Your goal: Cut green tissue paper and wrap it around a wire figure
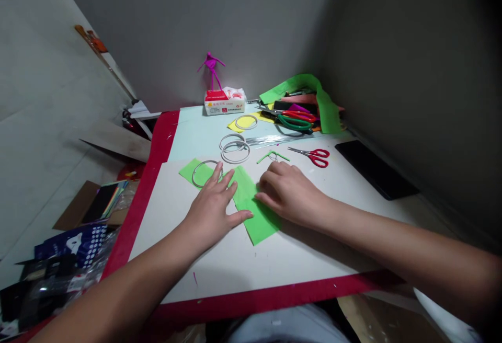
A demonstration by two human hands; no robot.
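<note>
At red-edged table (243, 302): left hand (214, 202) spread wide on green strip (248, 196), right hand (292, 191) curled there, cannot tell if pinching. Seemingly unfinished: green-limbed wire frame (281, 155), bare-centred.

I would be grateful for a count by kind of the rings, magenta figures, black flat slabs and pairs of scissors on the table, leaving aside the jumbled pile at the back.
Rings: 4
Magenta figure: 1
Black flat slab: 1
Red-handled scissors: 1
Total: 7
</note>
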